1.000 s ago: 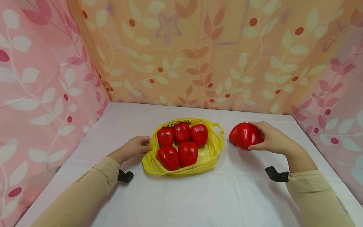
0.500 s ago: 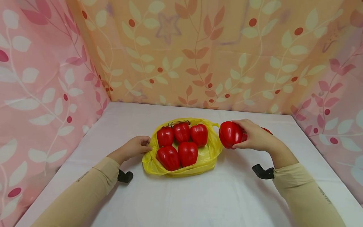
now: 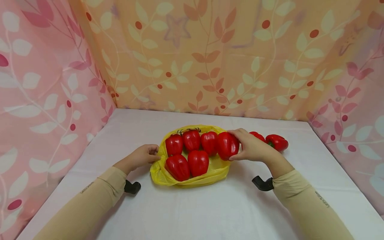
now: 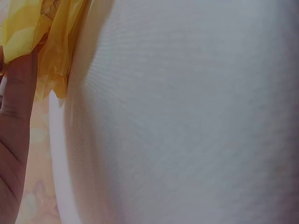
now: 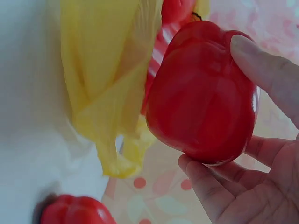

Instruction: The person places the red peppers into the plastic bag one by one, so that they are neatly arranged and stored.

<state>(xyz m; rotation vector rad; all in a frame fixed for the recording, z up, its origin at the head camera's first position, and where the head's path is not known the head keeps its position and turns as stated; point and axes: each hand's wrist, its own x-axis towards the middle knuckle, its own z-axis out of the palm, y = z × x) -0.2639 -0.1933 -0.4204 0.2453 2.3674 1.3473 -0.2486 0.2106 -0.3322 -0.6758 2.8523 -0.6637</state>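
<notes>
A yellow plastic bag (image 3: 216,170) lies spread on the table with several red bell peppers (image 3: 198,163) inside it. My left hand (image 3: 143,154) pinches the bag's left rim; the left wrist view shows yellow plastic (image 4: 53,60) between thumb and fingers. Over the bag's right rim, my right hand (image 3: 253,146) holds a single red bell pepper (image 3: 227,146), thumb on one side and fingers on the other. That held pepper (image 5: 203,93) fills the middle of the right wrist view, close to the bag's side (image 5: 107,60).
Right of the bag, behind my right hand, two more red bell peppers lie on the white-covered table (image 3: 192,213): one whole in view (image 3: 277,142), one partly hidden (image 3: 257,135). Patterned cloth walls (image 3: 180,66) stand at the back and both sides.
My right hand has carried the bell pepper leftward from the right side of the table to above the bag's right rim, uncovering the two peppers behind. The left hand stays put.
</notes>
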